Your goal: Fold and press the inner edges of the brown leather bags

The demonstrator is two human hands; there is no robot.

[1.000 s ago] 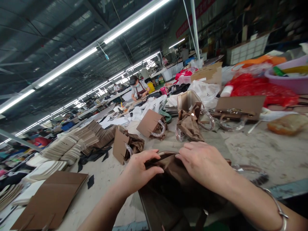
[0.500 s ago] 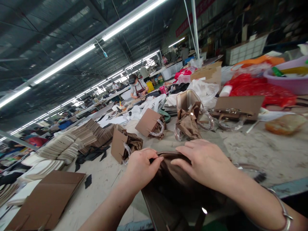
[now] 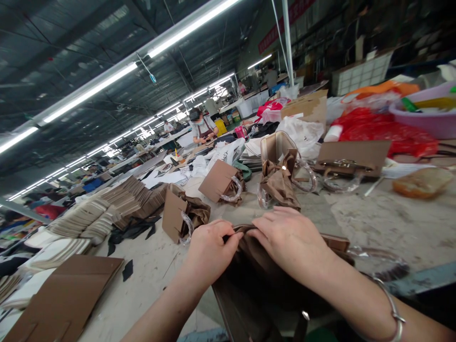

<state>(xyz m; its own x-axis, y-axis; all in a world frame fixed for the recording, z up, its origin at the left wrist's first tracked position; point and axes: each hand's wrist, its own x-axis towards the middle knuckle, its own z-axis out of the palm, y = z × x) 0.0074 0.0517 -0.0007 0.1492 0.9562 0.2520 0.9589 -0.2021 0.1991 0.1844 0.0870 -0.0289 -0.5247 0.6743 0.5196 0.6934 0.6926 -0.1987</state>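
Note:
A dark brown bag (image 3: 256, 289) with crumpled brown paper in its mouth lies at the near table edge. My left hand (image 3: 210, 249) is closed, pinching the bag's upper rim at its left. My right hand (image 3: 290, 240) presses down on the brown paper and rim, fingers bent and pointing left, almost touching the left hand. A plastic-wrapped handle (image 3: 377, 261) sticks out to the right of the bag. A bracelet sits on my right wrist.
Three more brown bags with paper stuffing (image 3: 185, 216) (image 3: 223, 183) (image 3: 280, 173) stand further back. Flat brown card pieces (image 3: 66, 297) and stacked panels (image 3: 117, 206) lie left. A flat bag (image 3: 351, 159), red plastic (image 3: 384, 133) and a pink basin (image 3: 427, 116) are right. A person works at a far table.
My two hands have drawn closer together over the bag's mouth, the left closing from an open grasp into a pinch on the rim. The view shifted slightly.

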